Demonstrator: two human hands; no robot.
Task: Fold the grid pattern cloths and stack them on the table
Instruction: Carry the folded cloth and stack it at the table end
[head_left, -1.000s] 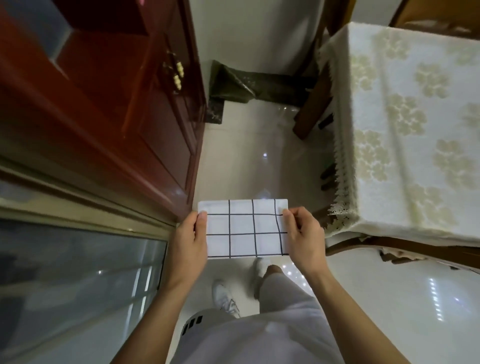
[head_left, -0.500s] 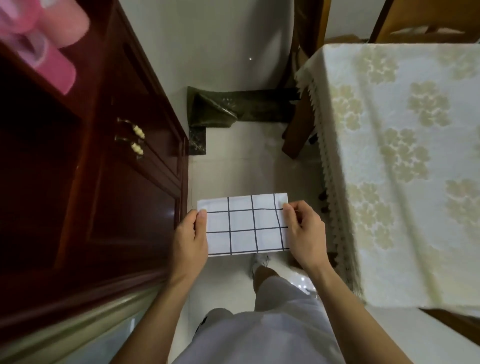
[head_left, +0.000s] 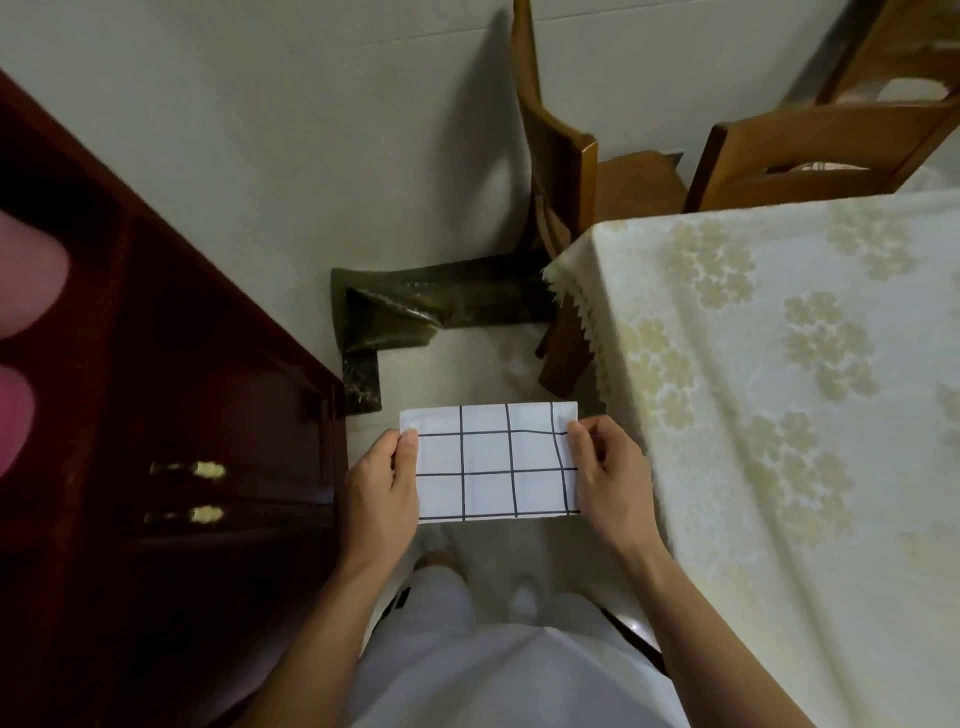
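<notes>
The left hand (head_left: 382, 493) and right hand (head_left: 610, 478) each pinch an end of the folded white black-gridded cloth (head_left: 491, 462), left of the floral-clothed bench (head_left: 789, 415).

Both bare forearms reach forward from the lower edge of the view, angling slightly toward each other. The left hand (head_left: 382, 493) has its back turned up, thumb lying along the top and pointing forward, fingers curled underneath in a pinch. The right hand (head_left: 613, 483) mirrors it well apart, level with the left, thumb on top and knuckles bent, wrist straight.
</notes>
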